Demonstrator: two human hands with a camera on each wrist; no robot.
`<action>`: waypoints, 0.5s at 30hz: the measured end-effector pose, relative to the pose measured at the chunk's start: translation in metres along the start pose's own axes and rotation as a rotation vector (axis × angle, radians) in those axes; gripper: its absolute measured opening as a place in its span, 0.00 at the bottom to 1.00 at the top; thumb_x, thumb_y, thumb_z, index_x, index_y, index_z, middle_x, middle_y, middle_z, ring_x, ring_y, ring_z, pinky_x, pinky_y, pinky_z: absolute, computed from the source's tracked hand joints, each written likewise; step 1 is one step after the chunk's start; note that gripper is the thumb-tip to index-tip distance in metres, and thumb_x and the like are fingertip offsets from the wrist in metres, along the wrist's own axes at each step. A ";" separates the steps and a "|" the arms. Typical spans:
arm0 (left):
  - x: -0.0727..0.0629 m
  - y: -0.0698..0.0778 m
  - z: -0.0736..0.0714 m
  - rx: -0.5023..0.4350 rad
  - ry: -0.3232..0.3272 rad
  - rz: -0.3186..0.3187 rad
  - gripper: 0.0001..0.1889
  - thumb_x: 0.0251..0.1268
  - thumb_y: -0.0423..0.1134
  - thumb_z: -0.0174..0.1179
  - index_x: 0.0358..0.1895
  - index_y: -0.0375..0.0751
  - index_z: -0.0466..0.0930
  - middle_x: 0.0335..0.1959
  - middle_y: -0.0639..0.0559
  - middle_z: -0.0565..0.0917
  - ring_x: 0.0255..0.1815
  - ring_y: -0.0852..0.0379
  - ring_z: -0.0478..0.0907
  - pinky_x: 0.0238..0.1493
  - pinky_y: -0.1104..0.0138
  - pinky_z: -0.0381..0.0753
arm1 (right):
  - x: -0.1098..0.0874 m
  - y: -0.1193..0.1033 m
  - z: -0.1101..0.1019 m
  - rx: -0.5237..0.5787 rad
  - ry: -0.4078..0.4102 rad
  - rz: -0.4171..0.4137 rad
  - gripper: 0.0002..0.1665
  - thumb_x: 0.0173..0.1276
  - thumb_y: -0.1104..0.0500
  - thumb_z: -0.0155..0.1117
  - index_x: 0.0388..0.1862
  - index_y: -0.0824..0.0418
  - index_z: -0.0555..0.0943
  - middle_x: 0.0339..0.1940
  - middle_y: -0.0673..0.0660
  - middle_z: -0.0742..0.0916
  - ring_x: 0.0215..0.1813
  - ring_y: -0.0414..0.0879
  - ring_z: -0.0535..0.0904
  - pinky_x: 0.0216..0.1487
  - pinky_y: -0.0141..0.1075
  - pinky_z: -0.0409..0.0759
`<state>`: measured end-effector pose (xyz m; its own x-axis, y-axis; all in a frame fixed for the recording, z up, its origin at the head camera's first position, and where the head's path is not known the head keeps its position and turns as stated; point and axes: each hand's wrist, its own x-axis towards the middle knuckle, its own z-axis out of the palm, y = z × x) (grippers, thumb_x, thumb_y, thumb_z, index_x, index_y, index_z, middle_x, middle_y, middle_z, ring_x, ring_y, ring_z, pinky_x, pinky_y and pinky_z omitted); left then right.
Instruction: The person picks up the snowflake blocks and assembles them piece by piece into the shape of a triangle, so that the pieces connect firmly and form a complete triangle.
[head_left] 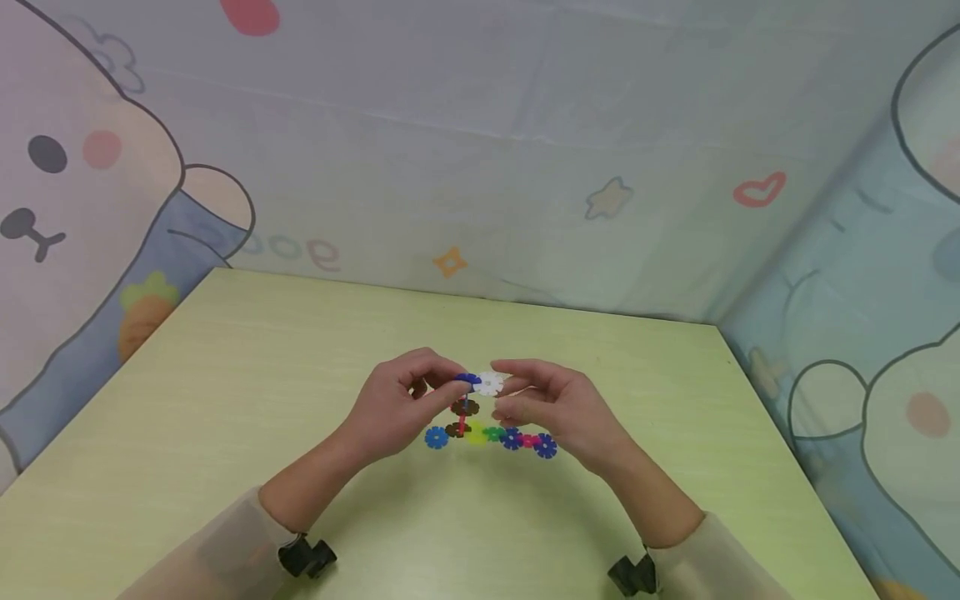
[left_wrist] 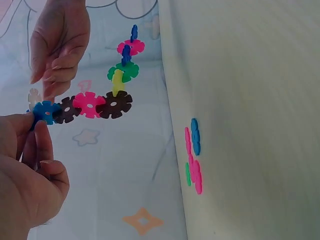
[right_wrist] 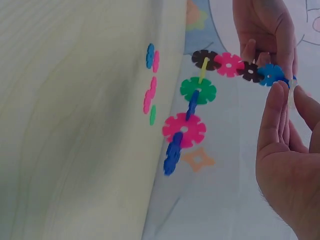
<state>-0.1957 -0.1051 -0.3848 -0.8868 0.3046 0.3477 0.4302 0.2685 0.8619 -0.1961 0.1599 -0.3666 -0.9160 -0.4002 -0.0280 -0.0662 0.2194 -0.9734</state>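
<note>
A chain of notched plastic discs hangs from my left hand, whose thumb and fingers pinch a dark blue disc at its top. Joined to that one is a white disc. My right hand is close about the white disc, thumb below and index finger above, with gaps at both tips. In the left wrist view the chain runs through a light blue disc, brown and pink discs, then turns at another brown disc through yellow, green, blue and pink to blue.
Several loose-looking pink, blue and green discs show edge-on low against the pale wooden tabletop. A cloth backdrop printed with cartoon animals stands behind the table and along its sides.
</note>
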 end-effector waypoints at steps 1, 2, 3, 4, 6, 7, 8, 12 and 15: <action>0.001 -0.001 -0.002 0.007 0.012 -0.003 0.04 0.77 0.41 0.72 0.49 0.53 0.92 0.39 0.59 0.92 0.38 0.58 0.88 0.37 0.69 0.74 | 0.000 0.001 -0.001 -0.006 0.009 0.003 0.27 0.78 0.57 0.73 0.74 0.54 0.83 0.54 0.62 0.90 0.53 0.53 0.94 0.58 0.42 0.92; 0.001 -0.001 -0.004 0.017 0.027 -0.004 0.04 0.77 0.41 0.72 0.49 0.52 0.92 0.39 0.59 0.92 0.37 0.57 0.87 0.37 0.69 0.75 | 0.000 0.001 -0.003 -0.018 0.019 0.005 0.26 0.78 0.57 0.73 0.73 0.55 0.83 0.54 0.61 0.90 0.53 0.52 0.94 0.57 0.41 0.92; 0.002 -0.002 -0.006 0.029 0.044 -0.003 0.04 0.76 0.41 0.72 0.49 0.52 0.92 0.39 0.58 0.92 0.37 0.56 0.86 0.38 0.69 0.75 | 0.000 0.002 -0.004 -0.025 0.027 0.009 0.25 0.79 0.56 0.73 0.71 0.56 0.84 0.53 0.61 0.90 0.51 0.50 0.94 0.55 0.40 0.92; 0.003 -0.002 -0.008 0.040 0.063 -0.001 0.05 0.76 0.41 0.72 0.49 0.51 0.92 0.39 0.58 0.92 0.37 0.57 0.85 0.38 0.69 0.76 | -0.001 0.003 -0.005 -0.022 0.030 0.011 0.23 0.79 0.56 0.73 0.70 0.57 0.85 0.51 0.60 0.90 0.49 0.50 0.94 0.52 0.40 0.92; 0.006 -0.003 -0.012 0.060 0.099 0.005 0.05 0.76 0.41 0.73 0.49 0.49 0.93 0.39 0.57 0.92 0.38 0.58 0.84 0.39 0.69 0.76 | -0.002 0.004 -0.005 -0.019 0.027 0.017 0.21 0.78 0.56 0.74 0.67 0.59 0.86 0.48 0.58 0.91 0.45 0.48 0.93 0.45 0.37 0.91; 0.008 -0.003 -0.014 0.069 0.117 0.008 0.05 0.76 0.41 0.73 0.49 0.48 0.92 0.38 0.56 0.93 0.38 0.59 0.85 0.39 0.69 0.76 | -0.003 0.005 -0.005 -0.022 0.015 0.017 0.21 0.79 0.55 0.73 0.66 0.60 0.86 0.46 0.57 0.91 0.44 0.48 0.92 0.42 0.36 0.90; 0.009 -0.003 -0.016 0.073 0.132 0.011 0.06 0.76 0.40 0.72 0.50 0.48 0.92 0.38 0.55 0.93 0.38 0.60 0.86 0.39 0.69 0.75 | -0.003 0.005 -0.003 -0.030 -0.001 0.018 0.20 0.78 0.55 0.73 0.65 0.61 0.87 0.45 0.56 0.92 0.42 0.48 0.92 0.39 0.36 0.88; 0.016 -0.005 -0.023 0.070 0.164 0.012 0.06 0.77 0.40 0.71 0.50 0.47 0.92 0.36 0.52 0.95 0.38 0.63 0.88 0.39 0.69 0.75 | 0.000 0.010 0.008 -0.068 -0.102 0.045 0.18 0.78 0.54 0.74 0.61 0.61 0.88 0.43 0.57 0.92 0.42 0.56 0.91 0.37 0.37 0.87; 0.019 -0.007 -0.026 0.077 0.176 0.006 0.06 0.78 0.40 0.70 0.51 0.46 0.92 0.38 0.50 0.94 0.38 0.62 0.87 0.40 0.69 0.76 | 0.005 0.020 0.021 -0.139 -0.198 0.074 0.16 0.79 0.53 0.73 0.59 0.59 0.89 0.43 0.59 0.92 0.45 0.59 0.91 0.40 0.39 0.89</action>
<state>-0.2200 -0.1246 -0.3746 -0.8972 0.1437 0.4175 0.4410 0.3380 0.8314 -0.1936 0.1432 -0.3907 -0.8259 -0.5421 -0.1550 -0.0682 0.3689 -0.9270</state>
